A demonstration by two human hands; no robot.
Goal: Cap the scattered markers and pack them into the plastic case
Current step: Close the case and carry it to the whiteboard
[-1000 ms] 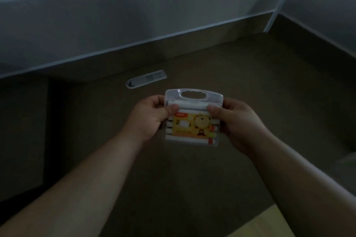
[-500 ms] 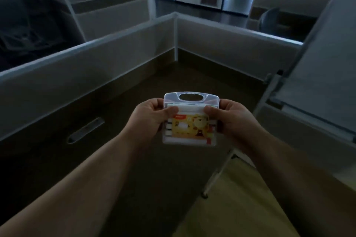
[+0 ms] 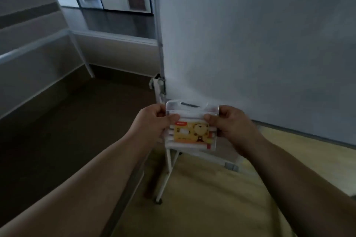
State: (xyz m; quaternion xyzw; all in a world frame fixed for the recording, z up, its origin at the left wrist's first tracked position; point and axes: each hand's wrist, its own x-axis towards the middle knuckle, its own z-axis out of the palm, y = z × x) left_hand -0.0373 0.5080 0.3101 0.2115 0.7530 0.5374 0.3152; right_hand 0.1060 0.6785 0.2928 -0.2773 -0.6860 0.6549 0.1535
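Note:
A clear plastic case (image 3: 190, 131) with a handle cut-out at its top and a yellow cartoon label on its front is held up in front of me, closed. White markers (image 3: 185, 144) lie in rows inside it, with red tips showing at the right end. My left hand (image 3: 152, 125) grips the case's left edge, thumb on the front near the top. My right hand (image 3: 231, 123) grips the right edge the same way.
A large whiteboard (image 3: 260, 40) on a wheeled metal stand (image 3: 165, 175) stands right behind the case. A dark desk (image 3: 67, 131) with grey partition walls (image 3: 38, 59) lies to the left. Light wooden floor (image 3: 212, 198) is below.
My view has swung right, from the dark desk to the whiteboard and floor. Both hands keep the same hold on the closed case.

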